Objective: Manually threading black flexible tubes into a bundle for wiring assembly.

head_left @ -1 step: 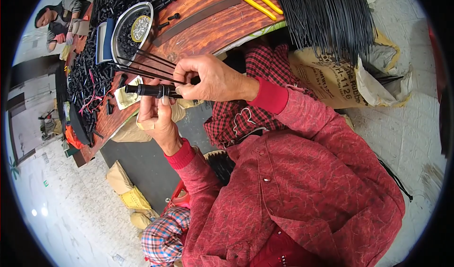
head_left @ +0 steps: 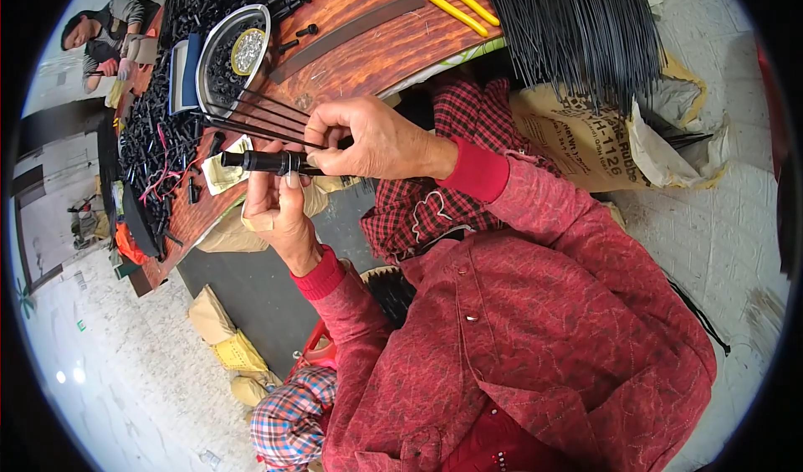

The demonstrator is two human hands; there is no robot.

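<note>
My left hand (head_left: 280, 208) grips a short black tube (head_left: 266, 161) and holds it level above the table's edge. Just above it, my right hand (head_left: 372, 141) pinches several thin black rods (head_left: 251, 116) that fan out to the left over the table. The rods' near ends are hidden inside my right fingers, close to the tube's right end. Both sleeves are red.
The wooden table (head_left: 360, 53) carries a metal bowl (head_left: 219, 49) of small parts, yellow-handled pliers (head_left: 456, 5), a heap of black parts (head_left: 159, 137) and a big bundle of long black rods (head_left: 577, 28). A brown paper sack (head_left: 585, 137) leans at the right. Another person (head_left: 104, 33) sits far left.
</note>
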